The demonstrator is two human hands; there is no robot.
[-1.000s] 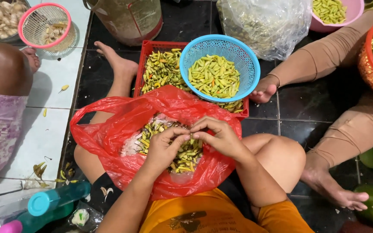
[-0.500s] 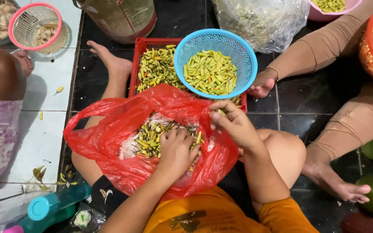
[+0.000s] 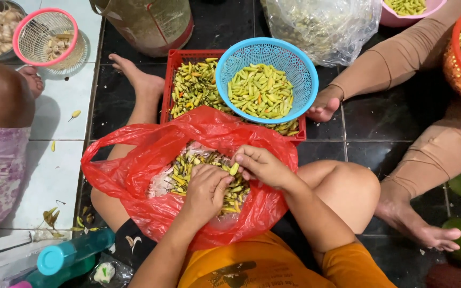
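Note:
A red plastic bag (image 3: 134, 176) full of small green and yellow chili peppers (image 3: 185, 173) lies open in my lap. My left hand (image 3: 205, 188) rests palm down on the peppers inside it, fingers curled into the pile. My right hand (image 3: 260, 164) is at the bag's right side and pinches one pale green chili (image 3: 234, 169) between its fingertips. Just beyond the bag stands a blue basket (image 3: 294, 64) of green chilies (image 3: 260, 90), sitting on a red crate (image 3: 173, 69) that holds more chilies.
Another person's legs in tan trousers (image 3: 433, 154) and bare feet lie at the right. An orange basket (image 3: 457, 74) of chilies, a clear plastic bag (image 3: 321, 26), a pink basket (image 3: 46, 37), a large jar (image 3: 145, 21) and a teal bottle (image 3: 68, 256) surround me on the tiled floor.
My right hand came back from the bag's far rim to the pile and now pinches a chili. My left hand stays buried in the peppers.

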